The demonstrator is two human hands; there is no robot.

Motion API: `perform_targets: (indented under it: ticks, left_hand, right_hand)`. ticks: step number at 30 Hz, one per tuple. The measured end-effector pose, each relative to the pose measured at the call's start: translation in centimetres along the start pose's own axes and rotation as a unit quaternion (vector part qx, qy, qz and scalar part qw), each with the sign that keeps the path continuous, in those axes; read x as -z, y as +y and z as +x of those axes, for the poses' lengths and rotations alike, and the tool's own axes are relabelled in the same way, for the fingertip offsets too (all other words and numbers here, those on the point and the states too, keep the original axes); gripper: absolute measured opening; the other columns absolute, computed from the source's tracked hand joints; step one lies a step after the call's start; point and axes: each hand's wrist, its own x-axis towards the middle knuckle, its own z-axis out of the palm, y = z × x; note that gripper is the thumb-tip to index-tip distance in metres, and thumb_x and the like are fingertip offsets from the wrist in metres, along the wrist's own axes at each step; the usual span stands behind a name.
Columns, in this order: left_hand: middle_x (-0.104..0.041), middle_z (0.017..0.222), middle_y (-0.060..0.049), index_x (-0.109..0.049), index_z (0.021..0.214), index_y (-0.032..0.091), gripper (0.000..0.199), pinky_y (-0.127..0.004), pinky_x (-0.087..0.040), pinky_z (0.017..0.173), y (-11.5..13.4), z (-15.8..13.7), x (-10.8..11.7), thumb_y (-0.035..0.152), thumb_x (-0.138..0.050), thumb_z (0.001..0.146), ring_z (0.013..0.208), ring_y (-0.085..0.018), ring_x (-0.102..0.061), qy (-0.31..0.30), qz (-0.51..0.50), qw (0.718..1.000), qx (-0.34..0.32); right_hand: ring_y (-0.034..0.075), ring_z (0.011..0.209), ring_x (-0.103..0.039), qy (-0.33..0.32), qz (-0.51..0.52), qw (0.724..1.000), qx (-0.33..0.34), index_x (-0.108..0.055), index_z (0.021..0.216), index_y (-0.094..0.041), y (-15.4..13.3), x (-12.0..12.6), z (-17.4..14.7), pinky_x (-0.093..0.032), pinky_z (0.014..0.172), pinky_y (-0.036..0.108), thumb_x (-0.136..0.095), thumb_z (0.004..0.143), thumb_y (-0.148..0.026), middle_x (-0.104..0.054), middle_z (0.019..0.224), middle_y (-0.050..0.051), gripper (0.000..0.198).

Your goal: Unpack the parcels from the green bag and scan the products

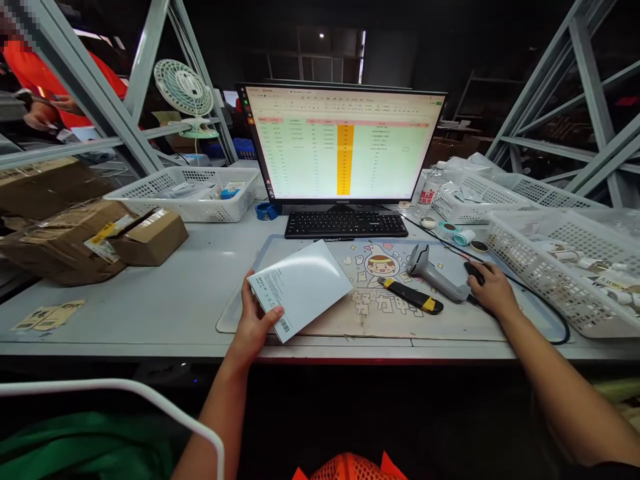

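Observation:
My left hand [257, 320] grips a flat white box [305, 287] by its left end, thumb on top. Small print and a barcode run along that end, and the box is tilted over the desk mat [360, 328]. On the right, my right hand [490, 288] is closed over a black computer mouse [473, 272]. Between the hands lie a black and yellow utility knife [411, 296] and a grey barcode scanner [436, 277]. Behind them stand a black keyboard [346, 225] and a monitor [345, 147] showing a spreadsheet with an orange column.
Cardboard boxes [150, 237] are piled at the left. White plastic baskets [187, 210] stand at both sides, one large basket [565, 293] near my right arm. A black cable [563, 320] curves beside that arm. A fan [184, 88] and a person in orange [60, 73] are at the back left.

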Motion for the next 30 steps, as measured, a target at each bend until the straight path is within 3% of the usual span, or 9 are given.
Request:
perform_targets:
  ticks: [7,14,23,27,30]
  left_hand:
    - [-0.044,0.166,-0.016,-0.004,0.174,0.031,0.119,-0.057,-0.047,0.122,0.5,-0.2,-0.2,0.053,-0.081,0.086,0.148,-0.039,-0.051,0.002,0.0,1.0,0.009]
    - [-0.046,0.165,-0.018,-0.001,0.174,0.027,0.123,-0.052,-0.05,0.119,0.8,-0.4,-0.4,0.054,-0.082,0.085,0.148,-0.04,-0.052,-0.005,-0.016,1.0,0.006]
    - [-0.047,0.163,-0.019,0.001,0.174,0.028,0.121,-0.052,-0.051,0.117,1.0,-0.7,-0.4,0.051,-0.08,0.087,0.148,-0.04,-0.052,-0.021,-0.04,0.999,0.0]
    - [-0.05,0.16,-0.02,0.001,0.175,0.028,0.121,-0.054,-0.051,0.117,0.7,-0.6,-0.2,0.05,-0.081,0.087,0.144,-0.039,-0.056,-0.023,-0.05,0.998,0.0]
    - [-0.049,0.161,-0.02,0.002,0.175,0.03,0.129,-0.056,-0.048,0.119,0.9,-0.5,0.3,0.053,-0.085,0.083,0.145,-0.04,-0.054,-0.028,-0.068,0.997,-0.023]
  right_hand:
    - [0.039,0.133,-0.062,-0.012,-0.014,1.0,-0.014,-0.068,0.145,-0.015,-0.2,0.1,-0.1,-0.051,0.116,0.054,-0.047,0.097,-0.047,-0.06,0.147,0.02,0.061]
    - [0.04,0.133,-0.062,-0.043,0.018,0.998,0.029,-0.067,0.148,-0.022,1.1,-0.6,0.0,-0.055,0.112,0.056,-0.043,0.098,-0.061,-0.059,0.149,0.016,0.067]
    - [0.039,0.135,-0.063,0.017,0.05,0.999,0.012,-0.066,0.145,-0.028,0.1,-1.3,-0.4,-0.052,0.118,0.057,-0.044,0.096,-0.06,-0.059,0.147,0.013,0.063]
    - [0.043,0.137,-0.061,0.018,0.069,0.997,0.012,-0.067,0.142,-0.027,-0.7,-0.2,-0.3,-0.049,0.118,0.062,-0.042,0.096,-0.064,-0.058,0.145,0.015,0.064]
    - [0.046,0.144,-0.053,0.04,0.109,0.993,0.013,-0.063,0.146,-0.024,-3.2,2.8,0.7,-0.04,0.124,0.065,-0.047,0.095,-0.07,-0.057,0.148,0.018,0.071]
